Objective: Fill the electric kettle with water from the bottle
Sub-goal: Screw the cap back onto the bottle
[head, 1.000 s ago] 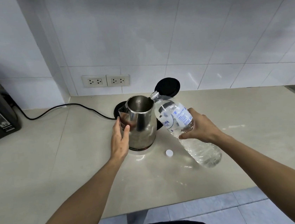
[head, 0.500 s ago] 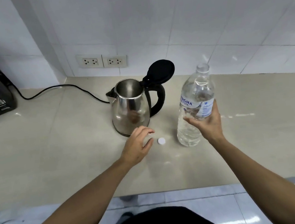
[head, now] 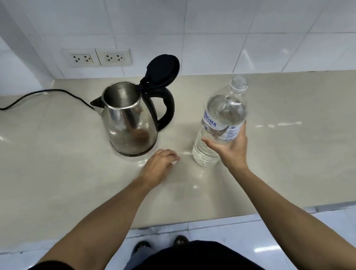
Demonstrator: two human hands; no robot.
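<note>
Kettle (head: 130, 120) = landmark: stainless, shiny, rounded body w/ black plastic handle on its right side and spout at its left. Black lid (head: 162, 70) flipped up and back, mouth open; inside can't be read for water level. It stands upright on the pale, glossy stone-look bench (head: 43, 168), power cord (head: 35, 95) trailing off to kettle's left rear toward the tiled wall w/ two sockets (head: 97, 58).

Bottle (head: 220, 123): clear thin plastic, ribbed lower part, blue/white label, no cap on the neck. Stands right of the kettle, base on the bench, long axis roughly vertical w/ neck leaning a bit away from the kettle. Mostly clear; some water visible low down.

Right hand (head: 233, 148) is clamped round the bottle's mid-lower body, thumb on the kettle side, fingers wrapped behind the label. Left hand (head: 159, 165) sits just in front of the kettle's base, fingers curled down on the bench over a small white thing, likely the cap (head: 175, 162) — only a sliver shows, so whether it's pinched can't be told.

Key relation for next move: cap lies under the left hand, between kettle and bottle, nearer the kettle front; open neck is up and right of it. Left hand is nearest the cap, right already steadies the bottle. Likely pouring is done and capping is next, tho that's a guess.
</note>
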